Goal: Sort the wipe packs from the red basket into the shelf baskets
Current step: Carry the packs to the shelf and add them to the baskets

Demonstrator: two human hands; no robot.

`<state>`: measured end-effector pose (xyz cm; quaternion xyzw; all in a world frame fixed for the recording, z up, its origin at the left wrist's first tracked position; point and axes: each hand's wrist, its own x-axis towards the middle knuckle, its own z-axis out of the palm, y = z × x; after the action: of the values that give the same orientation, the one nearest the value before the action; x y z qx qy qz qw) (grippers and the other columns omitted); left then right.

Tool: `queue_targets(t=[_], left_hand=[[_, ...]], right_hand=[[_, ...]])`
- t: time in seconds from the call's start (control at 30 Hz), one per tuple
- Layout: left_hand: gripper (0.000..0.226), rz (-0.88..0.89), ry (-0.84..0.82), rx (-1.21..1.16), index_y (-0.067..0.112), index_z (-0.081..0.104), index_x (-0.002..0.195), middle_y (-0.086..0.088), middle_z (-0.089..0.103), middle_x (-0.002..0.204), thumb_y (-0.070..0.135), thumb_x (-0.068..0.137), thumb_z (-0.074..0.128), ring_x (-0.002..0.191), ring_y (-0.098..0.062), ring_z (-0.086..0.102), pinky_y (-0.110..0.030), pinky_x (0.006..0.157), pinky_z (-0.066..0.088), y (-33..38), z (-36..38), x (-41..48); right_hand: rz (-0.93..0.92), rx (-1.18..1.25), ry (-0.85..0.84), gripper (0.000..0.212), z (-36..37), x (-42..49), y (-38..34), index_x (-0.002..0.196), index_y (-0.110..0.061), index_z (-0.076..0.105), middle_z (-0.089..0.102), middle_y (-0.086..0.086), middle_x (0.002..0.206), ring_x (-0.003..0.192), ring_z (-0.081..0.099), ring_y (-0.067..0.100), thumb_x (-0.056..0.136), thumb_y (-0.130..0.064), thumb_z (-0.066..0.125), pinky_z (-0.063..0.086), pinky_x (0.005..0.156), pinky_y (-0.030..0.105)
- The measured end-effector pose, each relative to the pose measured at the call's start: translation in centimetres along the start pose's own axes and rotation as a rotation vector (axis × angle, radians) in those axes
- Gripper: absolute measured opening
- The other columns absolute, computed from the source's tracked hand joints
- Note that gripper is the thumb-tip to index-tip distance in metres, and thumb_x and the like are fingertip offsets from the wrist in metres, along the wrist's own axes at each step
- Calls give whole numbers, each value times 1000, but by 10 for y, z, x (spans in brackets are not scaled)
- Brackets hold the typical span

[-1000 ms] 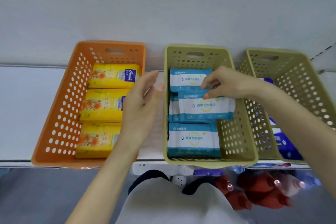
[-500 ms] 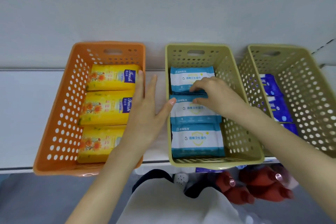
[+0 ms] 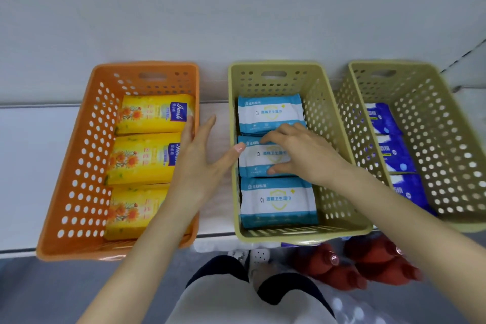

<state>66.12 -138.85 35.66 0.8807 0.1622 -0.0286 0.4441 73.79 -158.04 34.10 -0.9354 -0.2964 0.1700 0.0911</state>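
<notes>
Three baskets stand side by side on a white shelf (image 3: 31, 166). The orange basket (image 3: 79, 139) holds three yellow wipe packs (image 3: 147, 158). In the middle olive basket (image 3: 324, 123) three teal-and-white packs lie in a row. My right hand (image 3: 305, 155) is inside it, with curled fingers and thumb pinching the middle teal pack (image 3: 256, 159) by its far and near edges. My left hand (image 3: 200, 166) lies flat between the two baskets, its thumb against the olive basket's left wall and its fingertips at the orange basket's right rim. The red basket is out of view.
A second olive basket (image 3: 434, 126) on the right holds dark blue wipe packs (image 3: 391, 152). Behind the baskets rises a plain wall. Below the shelf's front edge, red bottles (image 3: 368, 265) lie at the lower right.
My right hand lowered the teal pack it carried into the middle slot of the olive basket. My left hand moved up beside that basket and spread flat.
</notes>
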Motion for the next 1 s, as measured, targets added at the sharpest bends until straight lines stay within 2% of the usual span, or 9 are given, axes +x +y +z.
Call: queue_targets(t=[0.37,0.5,0.57,0.63,0.7,0.8,0.83,0.93,1.0], left_hand=[[75,34,44,49,29,38,144,-1,27,154,54,77,61,141,-16,26,-30,111,24,-1,0,0],[80,22,42,19,31,44,139,1,26,154,64,67,56,142,-12,25,-30,113,24,0,-1,0],[66,14,101,-7,33,48,136,3,20,156,54,76,63,143,-9,19,-24,111,20,3,-4,0],[50,16,181,-104,32,53,132,4,26,154,40,84,65,141,-8,25,-29,114,25,6,-12,-6],[40,23,222,-292,31,57,127,8,42,145,33,87,63,132,-6,42,-25,105,40,7,-26,-20],[36,61,271,-453,31,58,124,18,59,123,26,88,62,108,5,60,-5,73,47,3,-52,-56],[36,62,301,-489,30,58,123,16,62,120,24,88,63,104,4,62,-6,71,48,-2,-62,-70],[36,71,404,-627,28,59,118,2,70,110,24,83,69,101,-13,67,-26,82,56,-33,-93,-122],[37,37,464,-665,27,60,117,-1,71,105,32,80,67,97,-18,69,-27,84,55,-68,-114,-162]], right_hand=[[-44,-21,13,61,1,0,2,133,-28,44,48,0,126,118,41,22,80,-48,67,39,88,35],[-19,249,97,50,-5,1,7,129,-26,51,51,0,125,118,44,19,85,-46,63,40,96,33],[1,418,141,45,-15,-1,4,127,-26,54,53,-2,126,118,48,15,86,-45,61,42,98,33],[13,540,158,42,-25,-8,-2,125,-28,55,55,-5,126,116,51,11,87,-44,61,44,97,31],[9,636,187,39,-35,-18,-13,122,-32,55,57,-7,123,112,54,8,85,-42,63,46,97,31],[-51,775,230,33,-50,-33,-44,109,-41,54,60,-9,113,108,57,7,81,-32,70,48,95,31],[-80,800,234,35,-53,-37,-61,106,-43,53,60,-10,111,106,57,6,80,-28,71,49,94,31],[-194,834,167,41,-51,-46,-128,108,-42,53,60,-13,111,106,57,6,80,-21,73,48,93,30],[-297,831,90,41,-32,-50,-185,113,-40,52,60,-11,116,109,56,4,81,-24,73,47,94,28]])
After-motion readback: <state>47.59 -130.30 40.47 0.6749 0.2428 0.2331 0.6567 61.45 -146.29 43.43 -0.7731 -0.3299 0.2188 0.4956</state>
